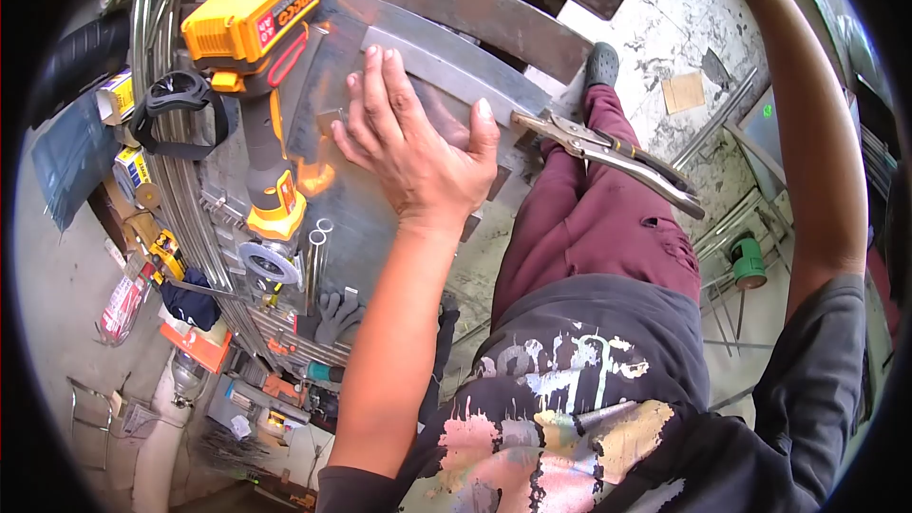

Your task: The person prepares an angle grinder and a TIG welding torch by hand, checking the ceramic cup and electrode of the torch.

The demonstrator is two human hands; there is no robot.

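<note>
Left hand [413, 152] open and flat, palm down on a grey metal plate [375, 228] that lies over the workbench; fingers stretched and slightly spread, thumb out wide to the side. It grips nothing and only presses on the sheet. Fingertips [372, 55] lie near the plate's far edge, beside a curved steel strip [446, 62]. Locking pliers [608, 154] sit just beside the thumb, nose end at the plate's edge, handles sticking out over the person's maroon trouser leg [589, 228]; whether the nose bites the plate cannot be told. A yellow cordless grinder [261, 85] lies on the plate close to the hand on the little-finger side, not touching it, battery end away from the person, disc [269, 263] end nearer. Black goggles [179, 100] rest next to the battery. Grey gloves [334, 315] lie at the plate's near edge. Right arm [817, 180] is raised, its hand beyond the top of the frame, so its grip cannot be told.
</note>
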